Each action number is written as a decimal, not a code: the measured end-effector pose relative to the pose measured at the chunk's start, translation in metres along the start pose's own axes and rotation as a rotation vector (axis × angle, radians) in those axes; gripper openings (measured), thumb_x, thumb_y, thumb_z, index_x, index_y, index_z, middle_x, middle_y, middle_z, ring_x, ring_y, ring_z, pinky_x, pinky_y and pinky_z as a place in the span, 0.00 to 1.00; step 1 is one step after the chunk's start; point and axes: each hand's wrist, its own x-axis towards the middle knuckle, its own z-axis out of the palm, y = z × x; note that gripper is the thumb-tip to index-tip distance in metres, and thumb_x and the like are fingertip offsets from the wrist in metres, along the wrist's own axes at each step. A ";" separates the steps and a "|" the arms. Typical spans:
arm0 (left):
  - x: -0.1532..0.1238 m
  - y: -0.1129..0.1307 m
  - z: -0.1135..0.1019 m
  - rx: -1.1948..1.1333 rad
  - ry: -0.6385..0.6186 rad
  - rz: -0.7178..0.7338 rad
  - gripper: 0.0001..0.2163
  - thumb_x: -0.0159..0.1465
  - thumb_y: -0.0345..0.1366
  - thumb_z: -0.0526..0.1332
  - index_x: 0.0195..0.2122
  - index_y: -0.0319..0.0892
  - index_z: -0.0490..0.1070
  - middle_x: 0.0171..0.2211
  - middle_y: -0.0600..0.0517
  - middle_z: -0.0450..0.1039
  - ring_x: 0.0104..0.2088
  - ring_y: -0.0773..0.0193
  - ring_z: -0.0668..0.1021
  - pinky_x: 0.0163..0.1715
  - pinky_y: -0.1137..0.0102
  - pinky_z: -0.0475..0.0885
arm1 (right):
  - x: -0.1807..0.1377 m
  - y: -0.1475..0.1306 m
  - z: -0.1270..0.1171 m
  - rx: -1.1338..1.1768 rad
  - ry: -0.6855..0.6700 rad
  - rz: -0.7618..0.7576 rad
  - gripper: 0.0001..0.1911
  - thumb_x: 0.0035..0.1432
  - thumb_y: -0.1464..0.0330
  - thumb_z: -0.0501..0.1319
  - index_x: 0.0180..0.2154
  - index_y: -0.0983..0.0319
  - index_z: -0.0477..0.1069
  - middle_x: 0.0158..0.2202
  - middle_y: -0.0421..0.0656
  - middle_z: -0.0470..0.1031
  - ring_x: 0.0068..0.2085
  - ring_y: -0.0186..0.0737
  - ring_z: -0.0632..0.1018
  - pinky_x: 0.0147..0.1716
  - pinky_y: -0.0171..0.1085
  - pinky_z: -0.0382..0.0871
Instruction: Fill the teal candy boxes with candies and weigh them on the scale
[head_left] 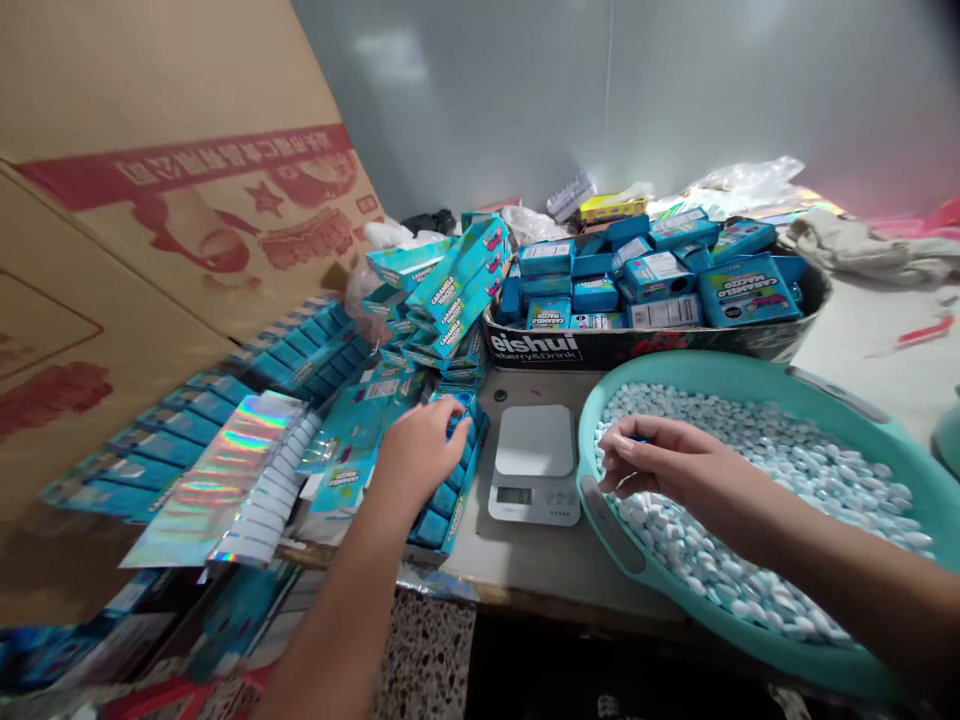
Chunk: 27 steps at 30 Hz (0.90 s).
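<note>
My left hand is over a narrow blue display box packed with small blue candy boxes. Its thumb and forefinger curl round one small blue box at the far part of the row; the other fingers are hidden. My right hand hangs over the left side of a turquoise basin full of white and pale blue candies. Its fingers are bent together, with a bit of dark blue showing between them; what they hold is unclear. Between my hands lies a white digital scale.
Behind the scale, a black carton is heaped with blue candy boxes. Teal display boxes are stacked at its left. Shiny holographic sheets lie near filled trays at left, beside a large cardboard box. A cloth lies back right.
</note>
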 end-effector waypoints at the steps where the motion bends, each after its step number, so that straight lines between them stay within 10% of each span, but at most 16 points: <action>1: 0.016 0.007 -0.004 0.073 -0.014 0.058 0.14 0.71 0.41 0.50 0.51 0.45 0.70 0.49 0.48 0.77 0.50 0.54 0.77 0.49 0.61 0.69 | 0.000 -0.001 0.000 -0.022 0.002 -0.016 0.23 0.56 0.50 0.70 0.36 0.63 0.72 0.32 0.44 0.76 0.37 0.41 0.78 0.39 0.37 0.71; 7: 0.123 0.057 0.021 0.210 -0.364 0.174 0.14 0.68 0.42 0.61 0.49 0.39 0.72 0.49 0.46 0.74 0.49 0.56 0.77 0.50 0.56 0.74 | 0.008 -0.003 -0.004 -0.190 0.013 -0.141 0.22 0.56 0.49 0.66 0.33 0.62 0.69 0.30 0.42 0.73 0.34 0.42 0.77 0.35 0.38 0.69; 12: 0.148 0.080 0.049 0.273 -0.473 0.129 0.17 0.68 0.41 0.62 0.54 0.38 0.69 0.52 0.44 0.71 0.49 0.56 0.77 0.48 0.56 0.76 | 0.016 0.003 -0.013 -0.301 0.056 -0.203 0.17 0.60 0.54 0.60 0.34 0.62 0.69 0.29 0.43 0.73 0.34 0.43 0.76 0.35 0.39 0.67; 20: 0.123 0.069 0.012 0.239 -0.312 0.006 0.14 0.67 0.41 0.63 0.49 0.37 0.72 0.48 0.45 0.74 0.46 0.58 0.78 0.46 0.59 0.76 | 0.001 -0.005 -0.013 -0.315 0.016 -0.262 0.15 0.65 0.55 0.59 0.37 0.61 0.70 0.31 0.42 0.74 0.35 0.42 0.75 0.34 0.37 0.67; 27: 0.010 -0.001 -0.033 0.047 0.096 -0.077 0.14 0.66 0.34 0.54 0.47 0.42 0.77 0.49 0.46 0.78 0.49 0.56 0.79 0.50 0.65 0.72 | -0.018 -0.012 -0.007 -0.410 0.008 -0.321 0.15 0.67 0.54 0.59 0.38 0.60 0.72 0.35 0.44 0.74 0.37 0.43 0.75 0.34 0.37 0.69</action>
